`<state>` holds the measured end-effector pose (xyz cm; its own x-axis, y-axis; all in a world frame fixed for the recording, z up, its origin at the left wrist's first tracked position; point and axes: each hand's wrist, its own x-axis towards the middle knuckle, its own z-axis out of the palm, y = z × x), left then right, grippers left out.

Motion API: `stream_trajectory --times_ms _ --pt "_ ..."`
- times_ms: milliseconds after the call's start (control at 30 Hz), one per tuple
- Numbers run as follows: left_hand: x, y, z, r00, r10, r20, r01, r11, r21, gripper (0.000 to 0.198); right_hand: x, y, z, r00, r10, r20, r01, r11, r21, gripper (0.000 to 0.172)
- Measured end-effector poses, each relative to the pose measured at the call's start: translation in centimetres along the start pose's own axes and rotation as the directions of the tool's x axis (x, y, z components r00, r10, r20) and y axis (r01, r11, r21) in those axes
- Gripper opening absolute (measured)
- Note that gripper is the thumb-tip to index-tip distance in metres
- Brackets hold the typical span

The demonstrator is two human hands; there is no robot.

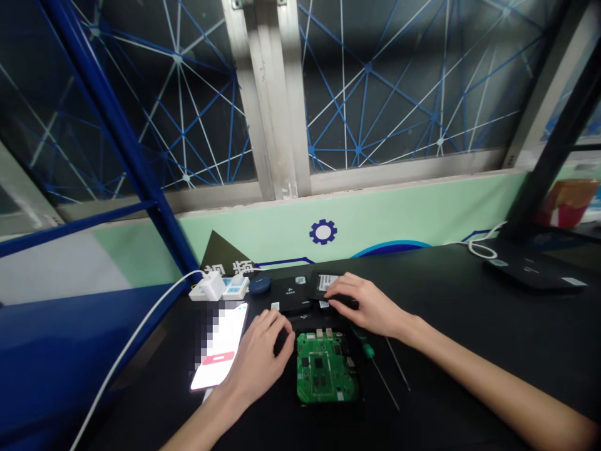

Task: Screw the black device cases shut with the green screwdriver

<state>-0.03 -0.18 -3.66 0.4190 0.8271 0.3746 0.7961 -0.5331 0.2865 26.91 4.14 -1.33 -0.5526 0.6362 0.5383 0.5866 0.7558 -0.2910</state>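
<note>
A green circuit board lies in a dark tray-like casing in front of me. My left hand is at the board's upper left corner, its fingers curled and the thumb and index tips close together. Whether anything is between them is hidden. Behind the board, my right hand has its fingers and thumb on a black cover with a white label. A screwdriver with a green handle lies right of the board, its thin shaft pointing toward me. Beside it is a second thin metal shaft.
Left of my left hand lies a lit phone. Behind it are a power strip with a white plug, a cable, a round dark-blue case and a black box. Another black box is far right.
</note>
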Motion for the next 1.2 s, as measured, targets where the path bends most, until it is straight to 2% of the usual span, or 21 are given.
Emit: stream_trajectory --times_ms 167,267,367,600,800,900,1067,1200 --pt "-0.1 0.2 0.4 0.985 -0.087 0.150 0.082 0.996 0.041 0.036 -0.1 -0.9 -0.5 0.993 -0.017 0.120 0.020 0.999 -0.025 0.022" --pt "-0.1 0.2 0.7 0.981 -0.093 0.171 0.084 0.995 0.059 0.037 -0.3 -1.7 -0.7 0.974 -0.038 0.225 0.049 0.998 -0.043 0.018" --pt "-0.1 0.3 0.8 0.980 -0.088 0.178 0.078 0.995 0.059 0.035 -0.6 -2.8 -0.7 0.934 -0.092 0.346 0.114 0.993 -0.044 0.010" --pt "0.1 0.3 0.3 0.972 -0.111 0.208 0.106 0.994 0.032 0.036 -0.5 -3.6 -0.3 0.886 -0.091 0.455 0.159 0.981 -0.113 0.008" --pt "1.3 0.2 -1.1 0.935 -0.117 0.334 0.138 0.990 -0.040 0.038 0.2 -3.6 -0.3 0.854 -0.093 0.512 0.151 0.986 -0.074 0.008" --pt "1.8 0.1 -1.6 0.912 -0.108 0.395 0.133 0.990 -0.038 0.038 0.6 -3.9 -0.3 0.846 -0.052 0.531 0.114 0.990 -0.085 0.009" --pt "2.2 -0.3 -1.9 0.909 -0.095 0.405 0.121 0.992 -0.039 0.033 1.6 -4.9 -0.1 0.805 0.073 0.589 0.040 0.983 -0.177 0.014" --pt "2.2 -0.7 -2.1 0.894 -0.097 0.437 0.143 0.987 -0.073 0.028 2.4 -5.7 0.4 0.772 0.114 0.625 0.078 0.959 -0.271 0.015"
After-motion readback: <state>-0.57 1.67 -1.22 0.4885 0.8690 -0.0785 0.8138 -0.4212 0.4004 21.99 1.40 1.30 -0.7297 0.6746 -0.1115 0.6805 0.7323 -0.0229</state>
